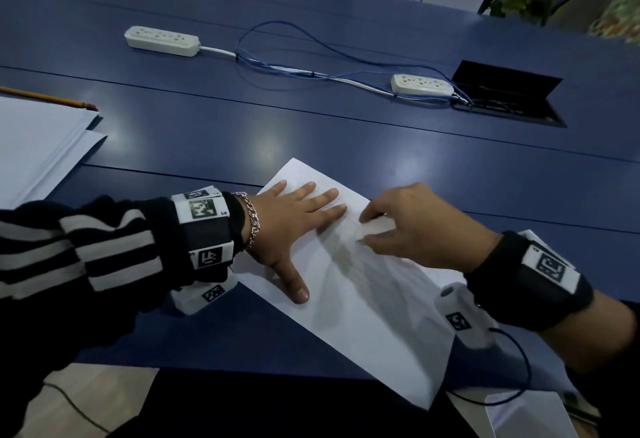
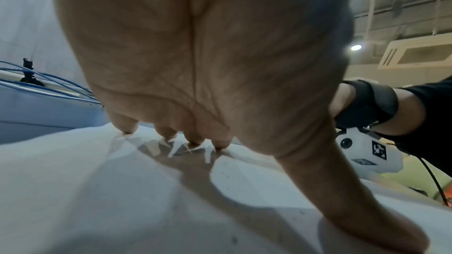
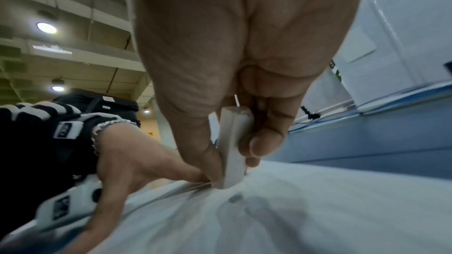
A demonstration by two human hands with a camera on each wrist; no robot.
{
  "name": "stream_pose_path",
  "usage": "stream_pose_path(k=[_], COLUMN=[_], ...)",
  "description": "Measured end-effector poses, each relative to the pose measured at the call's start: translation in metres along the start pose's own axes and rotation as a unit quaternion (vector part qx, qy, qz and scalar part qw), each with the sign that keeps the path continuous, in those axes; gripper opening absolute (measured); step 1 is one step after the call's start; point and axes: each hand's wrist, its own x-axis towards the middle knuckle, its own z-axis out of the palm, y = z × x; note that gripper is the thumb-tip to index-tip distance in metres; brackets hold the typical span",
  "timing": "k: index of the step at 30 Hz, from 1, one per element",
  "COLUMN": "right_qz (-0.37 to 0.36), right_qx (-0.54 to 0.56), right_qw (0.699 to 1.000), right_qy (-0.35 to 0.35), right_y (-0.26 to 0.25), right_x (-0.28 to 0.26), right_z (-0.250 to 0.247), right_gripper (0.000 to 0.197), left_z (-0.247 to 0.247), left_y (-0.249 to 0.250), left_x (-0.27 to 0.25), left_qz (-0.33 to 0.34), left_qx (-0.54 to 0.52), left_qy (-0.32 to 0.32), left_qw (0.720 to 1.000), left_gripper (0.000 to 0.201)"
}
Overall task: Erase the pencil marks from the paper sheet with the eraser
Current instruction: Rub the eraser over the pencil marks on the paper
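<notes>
A white paper sheet (image 1: 367, 316) lies at an angle on the blue table near its front edge. My left hand (image 1: 298, 226) lies flat on the sheet's far part, fingers straight and spread, thumb (image 1: 294, 285) pointing toward me. My right hand (image 1: 408, 226) pinches a white block eraser (image 1: 375, 228) between thumb and fingers, just right of the left fingertips. In the right wrist view the eraser (image 3: 232, 150) stands on end with its lower tip on the paper (image 3: 318, 210). The left wrist view has the fingertips (image 2: 194, 142) pressing the sheet (image 2: 97, 190). Pencil marks are too faint to make out.
A stack of white sheets (image 1: 38, 143) with a yellow pencil (image 1: 48, 98) lies at far left. Two white power strips (image 1: 162, 41) (image 1: 422, 84) with blue cables (image 1: 294, 67) sit across the table's far half, beside an open black cable hatch (image 1: 509, 91).
</notes>
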Motion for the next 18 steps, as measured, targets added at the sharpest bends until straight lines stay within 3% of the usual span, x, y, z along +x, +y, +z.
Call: stream_pose_path(k=[7,11,13,16,18], right_qz=[-0.018,-0.118,-0.089,-0.003,-0.04], right_qx=[-0.025,-0.001,-0.021,-0.035,-0.041], right_qw=[0.999,0.99,0.993,0.999,0.998], right_qy=[0.016,-0.078,-0.07,0.0,-0.012], right_y=[-0.027,-0.051,-0.039,-0.019,-0.032], right_x=[0.014,-0.019,-0.005,0.017,0.007], right_z=[0.009,0.018,0.012,0.003,0.007], right_gripper=[0.031,0.023,0.026,0.034,0.031], left_z=[0.001,0.0,-0.001,0.0,0.0], left_y=[0.0,0.004,0.004,0.001,0.002], left_x=[0.001,0.0,-0.001,0.0,0.0], left_qz=[-0.017,-0.021,-0.018,-0.019,-0.024], left_qx=[0.013,0.025,0.021,0.013,0.018], left_qy=[-0.005,-0.006,-0.005,-0.011,-0.012], left_qw=[1.0,0.999,1.0,1.0,0.999], left_gripper=[0.165,0.164,0.164,0.165,0.165])
